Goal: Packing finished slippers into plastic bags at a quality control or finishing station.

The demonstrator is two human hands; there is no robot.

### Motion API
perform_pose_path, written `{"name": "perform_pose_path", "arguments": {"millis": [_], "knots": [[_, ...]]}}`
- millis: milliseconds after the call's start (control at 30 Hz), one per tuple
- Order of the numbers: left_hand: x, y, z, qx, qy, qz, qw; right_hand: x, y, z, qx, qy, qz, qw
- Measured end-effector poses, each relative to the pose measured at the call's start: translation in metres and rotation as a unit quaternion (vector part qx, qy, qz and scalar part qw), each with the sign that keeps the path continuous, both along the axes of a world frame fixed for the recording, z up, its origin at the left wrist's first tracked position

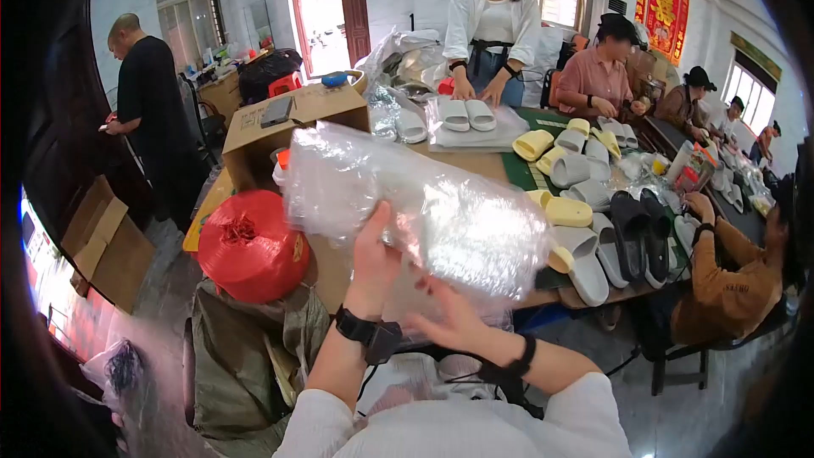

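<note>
That white top (pixel 462 431) looks finely ribbed, its sleeves (pixel 315 424) loose and elbow-length. Black bands (pixel 354 325) circle both wrists, a dark boxy module (pixel 385 344) beside the left; left hand (pixel 376 259) and right hand (pixel 458 320) bare.

Left grip (pixel 376 248) upright, right grip (pixel 458 320) lower

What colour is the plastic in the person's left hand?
The plastic is clear and colourless, with bright whitish glare; the head view shows it best.
</note>
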State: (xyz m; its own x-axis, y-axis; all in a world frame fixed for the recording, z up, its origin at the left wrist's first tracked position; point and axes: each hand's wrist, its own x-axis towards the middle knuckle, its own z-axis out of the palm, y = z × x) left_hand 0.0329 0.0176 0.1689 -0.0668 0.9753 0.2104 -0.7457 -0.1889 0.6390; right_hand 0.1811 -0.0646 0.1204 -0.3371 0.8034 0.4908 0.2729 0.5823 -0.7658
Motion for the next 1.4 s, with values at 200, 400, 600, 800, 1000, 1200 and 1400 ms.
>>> {"name": "perform_pose_path", "arguments": {"millis": [200, 400, 600, 800, 1000, 1200, 1400], "knots": [[-0.059, -0.041, 0.022, 0.103, 0.046, 0.019, 0.993, 0.105, -0.06, 0.075, 0.007, 0.11, 0.285, 0.952], [-0.112, -0.026, -0.003, 0.118, 0.08, -0.004, 0.99, 0.148, 0.03, 0.047, -0.085, 0.346, 0.011, 0.934], [-0.151, 0.004, -0.005, 0.083, 0.154, -0.043, 0.984, 0.094, 0.132, -0.021, -0.438, 0.334, 0.204, 0.81], [-0.19, 0.024, -0.021, 0.022, 0.216, -0.063, 0.974, 0.015, 0.067, -0.066, -0.41, 0.391, 0.222, 0.794], [-0.21, 0.019, -0.066, -0.056, 0.23, -0.075, 0.969, 0.101, 0.117, -0.002, -0.411, 0.408, 0.222, 0.784], [-0.153, 0.038, -0.079, -0.071, 0.191, -0.097, 0.974, 0.19, 0.066, -0.012, -0.406, 0.406, 0.235, 0.785], [-0.11, 0.113, -0.071, -0.015, 0.233, -0.046, 0.971, 0.151, 0.149, 0.031, -0.406, 0.392, 0.176, 0.806]]}}
